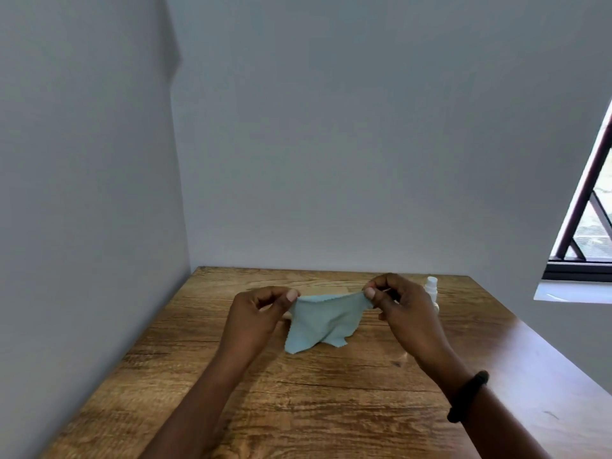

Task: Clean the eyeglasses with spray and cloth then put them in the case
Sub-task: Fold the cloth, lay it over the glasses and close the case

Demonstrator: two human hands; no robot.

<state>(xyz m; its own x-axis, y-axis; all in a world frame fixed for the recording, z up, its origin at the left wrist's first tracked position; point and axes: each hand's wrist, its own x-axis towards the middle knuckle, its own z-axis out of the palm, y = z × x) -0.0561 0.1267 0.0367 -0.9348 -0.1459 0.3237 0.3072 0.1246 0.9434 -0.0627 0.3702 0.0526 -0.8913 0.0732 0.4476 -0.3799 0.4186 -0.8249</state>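
A pale blue-green cleaning cloth (323,321) hangs above the wooden table (331,409), stretched between both hands. My left hand (256,318) pinches its upper left corner and my right hand (402,309) pinches its upper right corner. A small clear spray bottle with a white top (432,289) stands on the table just behind my right hand, partly hidden by it. A faint glint of something clear (402,359) lies on the table under my right wrist; I cannot tell what it is. No eyeglass case shows.
Grey walls close in the table at the left and the back. A window with a dark frame (589,226) is at the far right, past the table's right edge. A black band is on my right wrist.
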